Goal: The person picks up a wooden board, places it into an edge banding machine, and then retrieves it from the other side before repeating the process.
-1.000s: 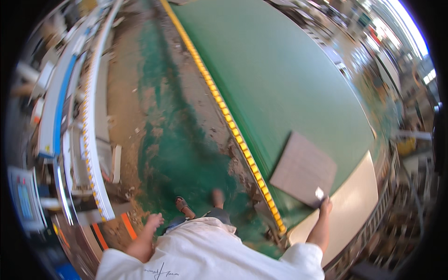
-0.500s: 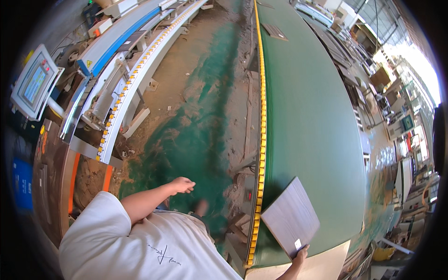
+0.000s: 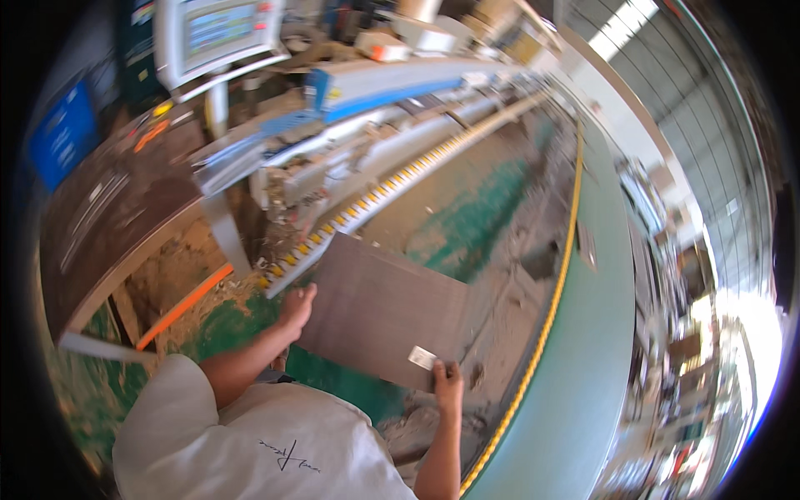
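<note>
The left hand [image 3: 296, 307] and the right hand [image 3: 447, 380] each grip 1 edge of the brown panel [image 3: 382, 310], held near the conveyor [image 3: 367, 200].

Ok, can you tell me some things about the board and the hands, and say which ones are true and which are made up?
1. Both hands hold the brown board. True: the left hand grips its left edge and the right hand its near corner.
2. The board lies flat on the green table. False: it is held up over the floor, apart from the green table.
3. A small pale label sits on the board near the right hand. True.
4. The long roller rail is on the person's right. False: it runs beyond the board, ahead and to the left.
5. The person wears a red shirt. False: the shirt is white.
</note>
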{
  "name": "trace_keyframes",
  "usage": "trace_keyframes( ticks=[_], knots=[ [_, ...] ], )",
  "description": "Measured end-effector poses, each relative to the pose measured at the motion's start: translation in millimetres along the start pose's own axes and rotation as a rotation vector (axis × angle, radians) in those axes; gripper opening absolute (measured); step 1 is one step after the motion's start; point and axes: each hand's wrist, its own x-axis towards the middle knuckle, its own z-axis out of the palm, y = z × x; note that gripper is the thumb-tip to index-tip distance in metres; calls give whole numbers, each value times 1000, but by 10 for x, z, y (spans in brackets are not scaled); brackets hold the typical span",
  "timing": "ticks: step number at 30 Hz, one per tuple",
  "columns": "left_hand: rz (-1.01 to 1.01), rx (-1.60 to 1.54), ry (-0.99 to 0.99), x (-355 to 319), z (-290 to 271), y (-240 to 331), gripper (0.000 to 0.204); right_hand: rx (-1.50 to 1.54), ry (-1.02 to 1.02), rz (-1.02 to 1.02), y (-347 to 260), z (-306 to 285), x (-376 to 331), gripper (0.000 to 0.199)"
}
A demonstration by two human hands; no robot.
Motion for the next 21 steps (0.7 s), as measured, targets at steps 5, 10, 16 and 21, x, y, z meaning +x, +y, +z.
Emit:
trace_keyframes(
  ticks=[5, 10, 16, 21],
  knots=[
    [-157, -279, 343, 769, -1619, -258, 45, 397, -331, 124, -1178, 1772, 867, 61],
    [-315, -730, 614, 888, -2440, 64, 48, 505, -577, 228, -1999, 3154, 1794, 33],
    [-267, -784, 816, 1657, -2580, -127, 44, 605, -580, 482, -2523, 4426, 2576, 10],
    [-232, -982, 749, 2243, -2544, -70, 43, 824, -530, 452, -2631, 4853, 2905, 48]
  ],
)
